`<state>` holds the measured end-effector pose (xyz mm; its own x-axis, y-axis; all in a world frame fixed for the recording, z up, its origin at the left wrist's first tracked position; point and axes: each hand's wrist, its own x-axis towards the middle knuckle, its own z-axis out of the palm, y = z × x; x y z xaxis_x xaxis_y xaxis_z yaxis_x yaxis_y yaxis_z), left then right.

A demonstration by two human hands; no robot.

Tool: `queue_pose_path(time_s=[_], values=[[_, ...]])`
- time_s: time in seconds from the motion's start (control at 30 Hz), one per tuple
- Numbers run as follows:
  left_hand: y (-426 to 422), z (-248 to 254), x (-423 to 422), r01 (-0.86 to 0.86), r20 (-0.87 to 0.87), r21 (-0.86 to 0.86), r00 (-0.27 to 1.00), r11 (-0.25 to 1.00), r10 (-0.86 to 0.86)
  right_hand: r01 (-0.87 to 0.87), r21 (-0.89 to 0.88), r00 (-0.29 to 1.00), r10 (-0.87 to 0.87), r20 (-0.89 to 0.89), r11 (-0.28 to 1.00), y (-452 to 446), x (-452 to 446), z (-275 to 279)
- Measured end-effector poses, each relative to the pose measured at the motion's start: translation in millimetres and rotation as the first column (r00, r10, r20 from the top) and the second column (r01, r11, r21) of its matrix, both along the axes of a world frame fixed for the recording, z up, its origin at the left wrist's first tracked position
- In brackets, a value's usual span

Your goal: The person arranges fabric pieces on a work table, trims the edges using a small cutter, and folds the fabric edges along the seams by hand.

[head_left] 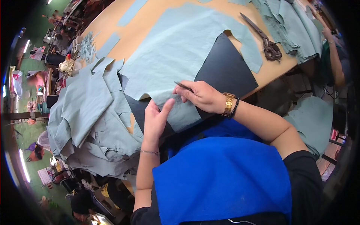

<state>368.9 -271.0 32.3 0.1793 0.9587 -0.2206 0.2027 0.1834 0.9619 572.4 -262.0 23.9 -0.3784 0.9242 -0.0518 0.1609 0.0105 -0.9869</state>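
Observation:
A pale blue-green fabric piece [172,48] lies over a dark board [225,67] on the wooden table. At the near edge of the fabric, my left hand [157,116] has its thumb and fingers closed on the cloth, where a fold lifts up. To its right, my right hand [198,96] pinches a small dark pointed tool [183,86] just above the fabric, its tip pointing left. The tool's other end is hidden in my palm. A gold watch and a dark bracelet are on my right wrist.
Large dark scissors [258,32] lie on the table [277,73] at the right. Crumpled fabric pieces [86,112] heap at the left, near thin scraps [88,47]. Stacked cloth [296,30] is at the upper right, beside another person's arm [335,56].

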Motion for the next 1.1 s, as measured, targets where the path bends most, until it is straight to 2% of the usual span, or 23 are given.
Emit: queue_pose_path(time_s=[0.03, 0.1, 0.13, 0.17, 0.2, 0.23, 0.27, 0.33, 0.47, 0.67, 0.77, 0.93, 1.1], values=[[4.8, -2.3, -0.6, 0.037, 0.030, -0.016, 0.999, 0.999, -0.036, 0.008, 0.022, 0.993, -0.005, -0.120, 1.000, -0.7, -1.7, -10.6], [15.9, -13.8, -10.1, 0.103, 0.089, -0.042, 0.991, 0.994, -0.098, 0.053, -0.075, 0.965, -0.070, -0.254, 0.996, -1.3, 4.9, -7.2], [20.6, -18.0, -15.9, 0.033, 0.107, -0.054, 0.994, 0.998, -0.027, 0.063, -0.128, 0.941, -0.102, -0.322, 0.990, -1.9, 7.4, -6.7], [23.9, -29.4, -25.2, -0.044, 0.152, -0.021, 0.987, 0.999, 0.046, 0.044, -0.136, 0.932, -0.090, -0.351, 0.990, 0.4, 10.9, -10.9], [25.8, -35.9, -31.2, -0.122, 0.195, 0.007, 0.974, 0.992, 0.119, 0.037, -0.190, 0.952, -0.093, -0.293, 0.981, 1.5, 15.6, -5.2], [24.0, -41.4, -36.7, -0.200, 0.303, -0.010, 0.933, 0.980, 0.193, 0.022, -0.274, 0.949, -0.106, -0.296, 0.961, 1.0, 17.5, -2.0], [21.9, -46.3, -41.6, -0.229, 0.350, -0.017, 0.910, 0.973, 0.220, 0.006, -0.358, 0.947, -0.120, -0.298, 0.934, 0.5, 16.5, -1.2], [19.4, -47.5, -41.5, -0.285, 0.447, -0.032, 0.853, 0.958, 0.269, -0.107, -0.448, 0.955, -0.033, -0.294, 0.888, 3.3, 11.4, -3.9], [16.8, -46.9, -37.4, -0.306, 0.462, 0.058, 0.852, 0.950, 0.246, -0.268, -0.566, 0.937, 0.074, -0.342, 0.780, 13.5, 0.6, -1.0], [15.6, -49.9, -36.6, -0.305, 0.478, 0.088, 0.848, 0.948, 0.229, -0.278, -0.608, 0.916, 0.014, -0.401, 0.744, 24.0, -5.1, -0.2], [14.9, -47.6, -36.4, -0.314, 0.410, 0.140, 0.881, 0.939, 0.234, -0.272, -0.604, 0.912, 0.000, -0.410, 0.749, 22.0, -4.4, -1.6], [16.1, -47.8, -35.4, -0.332, 0.466, 0.090, 0.847, 0.939, 0.254, -0.299, -0.549, 0.893, 0.026, -0.449, 0.781, 20.2, -2.4, -8.8], [17.0, -50.1, -37.5, -0.340, 0.492, 0.065, 0.829, 0.938, 0.266, -0.266, -0.630, 0.913, -0.020, -0.409, 0.729, 19.2, 0.9, -0.4]])
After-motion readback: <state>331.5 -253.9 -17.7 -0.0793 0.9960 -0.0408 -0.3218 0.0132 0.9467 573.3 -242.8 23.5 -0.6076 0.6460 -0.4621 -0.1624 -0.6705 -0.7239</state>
